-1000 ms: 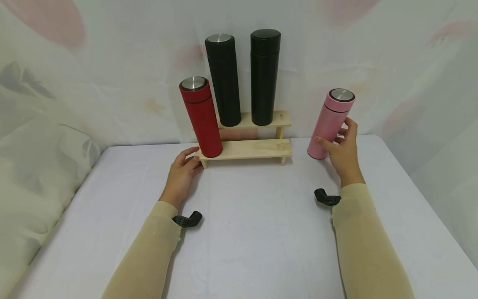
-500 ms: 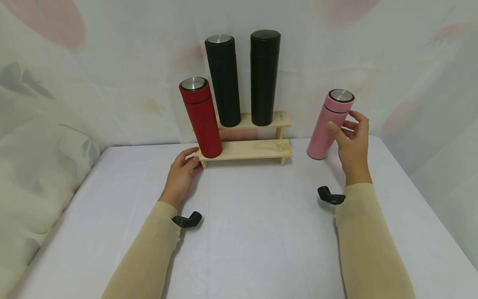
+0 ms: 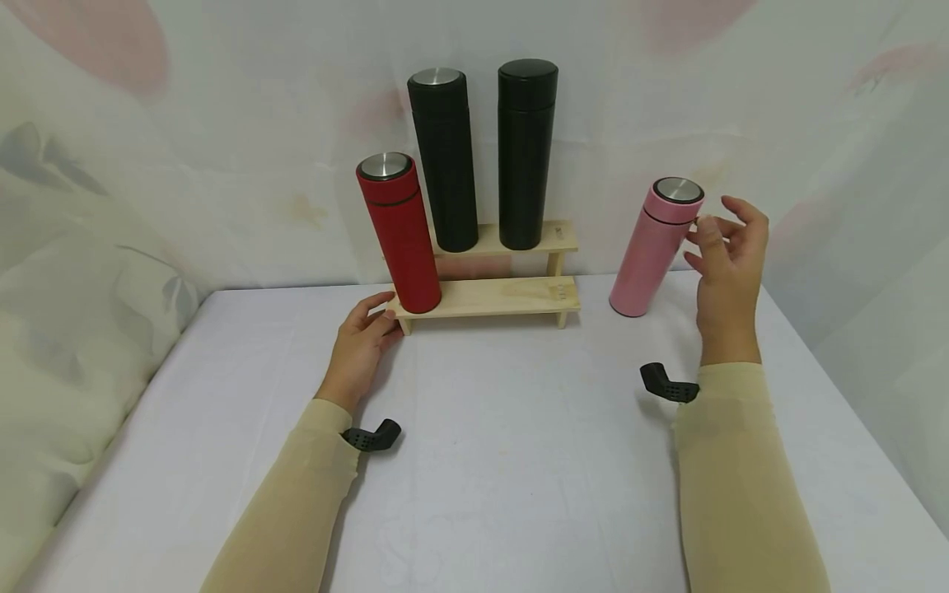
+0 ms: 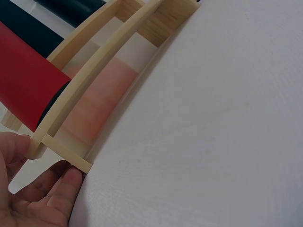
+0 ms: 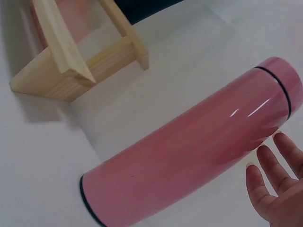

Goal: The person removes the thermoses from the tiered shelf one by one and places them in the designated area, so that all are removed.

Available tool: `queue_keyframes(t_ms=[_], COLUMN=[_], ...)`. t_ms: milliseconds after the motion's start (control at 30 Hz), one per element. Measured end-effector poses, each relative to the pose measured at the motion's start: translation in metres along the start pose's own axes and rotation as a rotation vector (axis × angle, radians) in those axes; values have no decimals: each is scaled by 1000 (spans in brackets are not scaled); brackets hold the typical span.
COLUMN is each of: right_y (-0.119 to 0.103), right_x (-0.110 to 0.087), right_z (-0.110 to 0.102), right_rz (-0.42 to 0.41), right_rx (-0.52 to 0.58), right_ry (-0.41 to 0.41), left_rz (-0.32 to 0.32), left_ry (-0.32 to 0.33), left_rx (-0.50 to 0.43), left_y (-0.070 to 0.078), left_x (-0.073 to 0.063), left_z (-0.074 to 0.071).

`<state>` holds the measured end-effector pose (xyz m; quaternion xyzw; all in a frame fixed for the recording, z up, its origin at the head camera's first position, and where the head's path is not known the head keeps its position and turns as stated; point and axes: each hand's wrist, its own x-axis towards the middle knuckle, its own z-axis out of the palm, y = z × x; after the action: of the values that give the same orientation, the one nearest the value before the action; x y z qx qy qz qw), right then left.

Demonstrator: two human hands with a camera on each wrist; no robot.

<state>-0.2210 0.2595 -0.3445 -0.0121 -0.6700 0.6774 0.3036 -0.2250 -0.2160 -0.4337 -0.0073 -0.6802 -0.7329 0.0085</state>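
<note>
A pink thermos bottle (image 3: 652,251) with a steel-topped lid stands on the table at the right. My right hand (image 3: 730,272) is just to its right, fingers spread and loosely bent, holding nothing; in the right wrist view the fingertips (image 5: 265,153) sit beside the pink wall with a slight gap. My left hand (image 3: 356,354) holds the left end of a two-step wooden stand (image 3: 511,296), thumb and fingers at the board's end and its leg (image 4: 66,153). A red thermos bottle (image 3: 400,239) stands on the lower step's left end, right by that hand.
Two tall black thermos bottles, one with a steel lid top (image 3: 445,165) and one with a black top (image 3: 526,156), stand on the upper step. A patterned cloth backdrop (image 3: 296,165) rises behind the white-covered table (image 3: 504,461). Black wrist cameras jut inward from both sleeves.
My right hand has let go of the pink thermos bottle and drawn away to the right and up. The bottle stays in place. My left hand and the stand have not moved.
</note>
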Motion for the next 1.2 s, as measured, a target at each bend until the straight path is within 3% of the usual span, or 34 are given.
queue_keyframes(t_ms=[400,767,1200], right_y=[-27,-47,-56], right_x=[0,-5,-13], right_z=[-3,2,21], right_rz=[-96,-141,-235], right_rx=[170,324,423], right_ry=[46,34,-78], left_rz=[6,-2,-3], left_ry=[-5,-5,-3], left_rx=[-1,-6,0], left_y=[0,0,-1], left_x=[0,0,0], left_z=[-1,-1,-1])
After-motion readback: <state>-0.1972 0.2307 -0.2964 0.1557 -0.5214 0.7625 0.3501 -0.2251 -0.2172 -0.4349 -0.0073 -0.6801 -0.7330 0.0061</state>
